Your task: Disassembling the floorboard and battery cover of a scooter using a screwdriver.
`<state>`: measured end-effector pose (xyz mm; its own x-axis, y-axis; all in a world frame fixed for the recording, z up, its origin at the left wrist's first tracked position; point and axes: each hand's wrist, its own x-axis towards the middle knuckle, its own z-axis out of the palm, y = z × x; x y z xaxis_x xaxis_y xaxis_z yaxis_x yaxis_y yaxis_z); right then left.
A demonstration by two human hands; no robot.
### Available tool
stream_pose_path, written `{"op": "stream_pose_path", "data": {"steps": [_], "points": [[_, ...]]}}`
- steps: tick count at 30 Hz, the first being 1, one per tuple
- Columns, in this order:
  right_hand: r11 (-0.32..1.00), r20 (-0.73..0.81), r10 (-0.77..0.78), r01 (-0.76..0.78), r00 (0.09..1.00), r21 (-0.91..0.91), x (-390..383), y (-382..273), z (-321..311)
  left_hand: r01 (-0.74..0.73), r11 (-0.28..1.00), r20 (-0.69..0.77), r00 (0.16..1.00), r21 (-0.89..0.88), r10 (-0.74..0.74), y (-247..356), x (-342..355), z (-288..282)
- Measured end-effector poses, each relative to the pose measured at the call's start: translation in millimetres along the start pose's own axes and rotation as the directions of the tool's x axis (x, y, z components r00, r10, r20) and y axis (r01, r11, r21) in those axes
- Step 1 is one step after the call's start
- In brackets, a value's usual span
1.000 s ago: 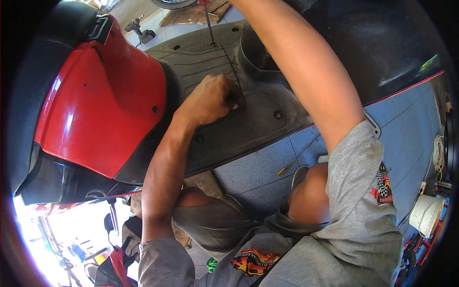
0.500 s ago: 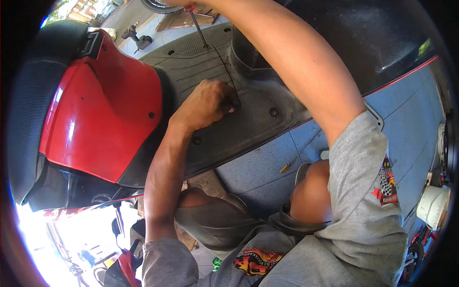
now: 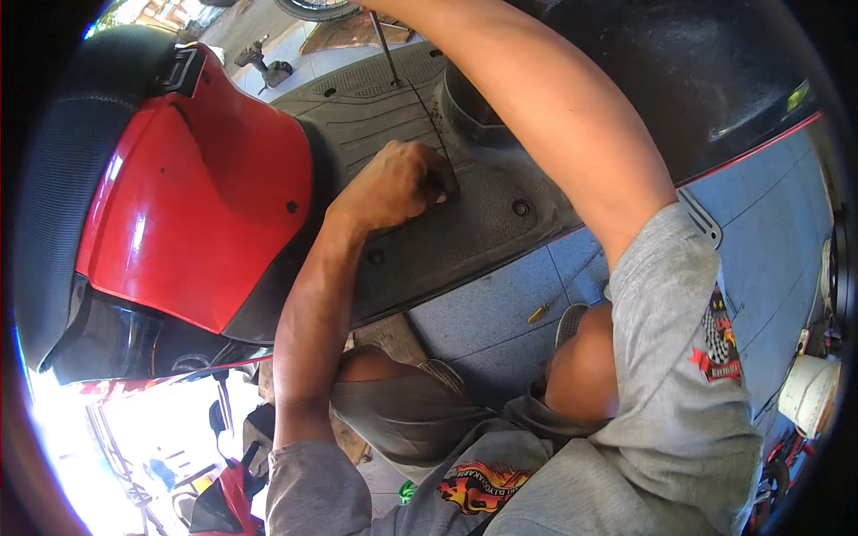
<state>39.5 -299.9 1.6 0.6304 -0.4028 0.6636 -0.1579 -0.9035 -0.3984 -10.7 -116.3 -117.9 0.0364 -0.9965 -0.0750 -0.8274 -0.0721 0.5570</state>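
Observation:
The black footboard [image 3: 465,228] of a red scooter lies in front of me, ridged and dusty, with several screw holes. My left hand [image 3: 399,183] rests on its middle as a closed fist, knuckles up. Whatever its curled fingers hold, if anything, is hidden. My right arm reaches across to the far side, where my right hand [image 3: 380,4] is mostly cut off by the top edge. The hand is at the upper end of a screwdriver [image 3: 385,51], whose shaft stands steeply with its tip at a hole in the far part of the footboard.
Left stands the scooter's red body panel [image 3: 214,214] below a black seat [image 3: 71,188]. A cordless drill [image 3: 262,66] stands on the tiles beyond. Near my feet lies a small yellow-handled tool [image 3: 538,314]. A white container [image 3: 809,391] is at the far right.
The scooter sits slightly farther right and lower in the picture. The screwdriver's red handle, visible before, is now almost out of view at the top. My left fist stays on the footboard.

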Motion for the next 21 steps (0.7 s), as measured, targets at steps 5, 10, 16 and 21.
{"op": "stream_pose_path", "data": {"steps": [5, 10, 16, 21], "points": [[0.985, 0.369, -0.175, 0.159, 0.913, 0.073, 0.2, -10.3, -24.3, 0.081, 0.996, 0.043, 0.996, 0.021, -0.082, -7.2, -6.9, -1.8], [0.999, 0.039, -0.049, 0.049, 0.998, 0.007, -12.2, -14.5, -10.0, 0.044, 0.998, 0.023, 0.999, -0.049, -0.043, -7.7, -1.8, 0.2], [0.995, 0.083, -0.012, 0.003, 0.996, 0.105, -8.8, -9.8, -8.3, 0.07, 0.997, -0.007, 0.997, -0.021, -0.07, -10.2, 0.6, 2.6], [0.992, 0.359, -0.122, 0.108, 0.925, 0.058, 5.7, -7.2, -2.6, 0.086, 0.996, 0.029, 0.996, -0.01, -0.086, -6.5, -1.5, -1.5]]}}
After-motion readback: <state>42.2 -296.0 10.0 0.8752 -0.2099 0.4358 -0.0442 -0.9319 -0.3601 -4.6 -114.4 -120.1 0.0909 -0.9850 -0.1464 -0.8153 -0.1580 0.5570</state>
